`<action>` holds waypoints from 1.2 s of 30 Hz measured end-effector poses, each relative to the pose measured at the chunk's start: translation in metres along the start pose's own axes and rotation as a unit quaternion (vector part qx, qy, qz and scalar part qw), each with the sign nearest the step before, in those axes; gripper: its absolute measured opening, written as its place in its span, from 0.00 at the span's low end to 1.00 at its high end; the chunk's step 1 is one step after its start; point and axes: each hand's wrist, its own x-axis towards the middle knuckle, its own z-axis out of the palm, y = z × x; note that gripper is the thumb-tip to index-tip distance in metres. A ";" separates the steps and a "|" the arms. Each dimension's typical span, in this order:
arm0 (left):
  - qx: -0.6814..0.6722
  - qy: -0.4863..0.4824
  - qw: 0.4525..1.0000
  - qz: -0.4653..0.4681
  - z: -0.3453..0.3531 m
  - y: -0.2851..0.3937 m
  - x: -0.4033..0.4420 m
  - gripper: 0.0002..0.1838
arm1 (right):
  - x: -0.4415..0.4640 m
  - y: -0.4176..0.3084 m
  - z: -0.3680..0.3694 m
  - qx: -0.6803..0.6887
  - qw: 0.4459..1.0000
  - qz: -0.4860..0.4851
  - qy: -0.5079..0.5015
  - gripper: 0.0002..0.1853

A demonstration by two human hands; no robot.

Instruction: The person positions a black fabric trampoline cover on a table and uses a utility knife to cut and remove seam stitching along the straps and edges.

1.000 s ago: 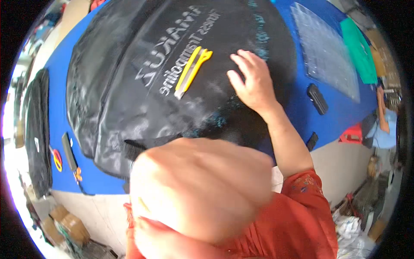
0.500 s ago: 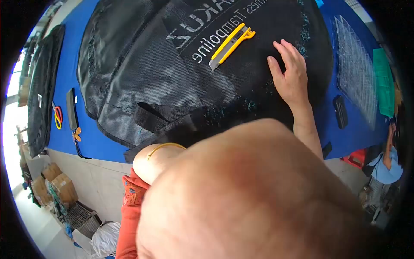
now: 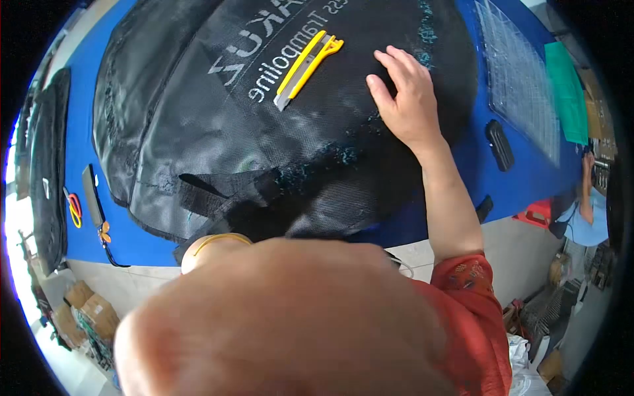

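My right hand lies on a large black mesh trampoline mat, fingers spread and nothing in them. To its left, on the mat, rests a yellow utility knife with its blade end toward me. A large blurred skin-toned shape fills the lower middle close to the lens. It seems to be my left hand, with a gold bangle behind it, but its fingers cannot be made out. Pale mirrored lettering with the word Trampoline runs across the mat, and a black strap loops at its near edge.
On the blue table at left are red-and-yellow scissors and a dark bar-shaped thing. A black oblong case, clear plastic sheets and a green piece lie at right. Another person's blue shirt shows beyond.
The view has shifted, so mat, knife and right hand sit further left. The blurred shape has moved down and left, uncovering more of the mat's near edge and my right sleeve.
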 end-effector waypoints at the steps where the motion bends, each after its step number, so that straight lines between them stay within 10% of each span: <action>1: 0.001 -0.005 1.000 -0.004 0.001 0.002 0.002 0.07 | 0.000 0.000 0.000 -0.003 1.000 -0.001 0.003 0.22; 10: -0.014 -0.090 0.995 -0.028 0.015 0.002 0.021 0.04 | 0.001 -0.005 -0.001 0.014 0.999 0.013 0.031 0.21; 12: 0.080 0.009 0.979 0.185 0.025 -0.007 0.014 0.03 | 0.001 -0.004 -0.002 0.028 0.999 0.015 0.044 0.21; 16: -0.013 -0.133 0.960 0.246 0.020 -0.007 0.023 0.12 | -0.001 -0.003 -0.002 0.047 0.997 0.021 0.054 0.23; 36: -0.028 -0.137 0.988 0.060 -0.025 -0.096 0.006 0.08 | -0.004 -0.011 -0.002 0.059 0.989 0.129 -0.039 0.25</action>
